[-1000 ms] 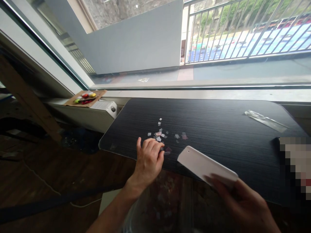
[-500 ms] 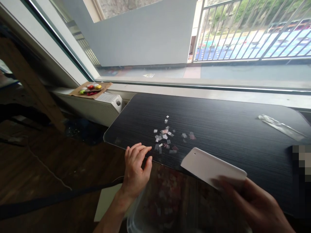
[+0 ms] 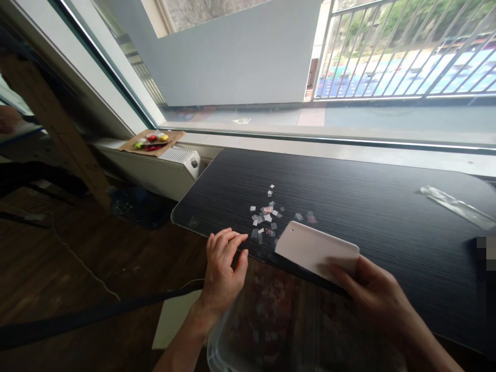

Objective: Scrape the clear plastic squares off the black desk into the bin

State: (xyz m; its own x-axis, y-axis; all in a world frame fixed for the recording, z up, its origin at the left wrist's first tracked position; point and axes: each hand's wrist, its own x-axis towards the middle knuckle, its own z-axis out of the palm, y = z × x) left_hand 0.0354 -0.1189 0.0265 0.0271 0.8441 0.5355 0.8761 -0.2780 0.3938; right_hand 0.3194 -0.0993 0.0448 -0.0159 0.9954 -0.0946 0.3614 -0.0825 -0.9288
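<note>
Head view: white panel in the right hand, scraps on the counter

Right hand: I read a firm hold on one end of the white panel, thumb over the upper face, the other fingers mostly hidden underneath. The panel slants across the counter's near edge, its free end pointing left, just beside the nearest scraps; a small hole shows by its far corner. I cannot tell whether its underside touches the counter.

Left hand: nothing visible in its grasp. Fingers lie side by side, loosely bent, with the thumb apart from the index finger. It sits at the near edge, left of the panel and near the scraps; I cannot make out any contact with the counter.

Scraps: small, some white, some clear, a few pinkish, loosely clustered left of the counter's middle, two of them farther right.

Also noted: a clear plastic strip towards the counter's right end. Below the near edge, a transparent tub with dim pieces inside. Beyond the counter's left end, a radiator carries a cardboard sheet with brightly coloured items.
</note>
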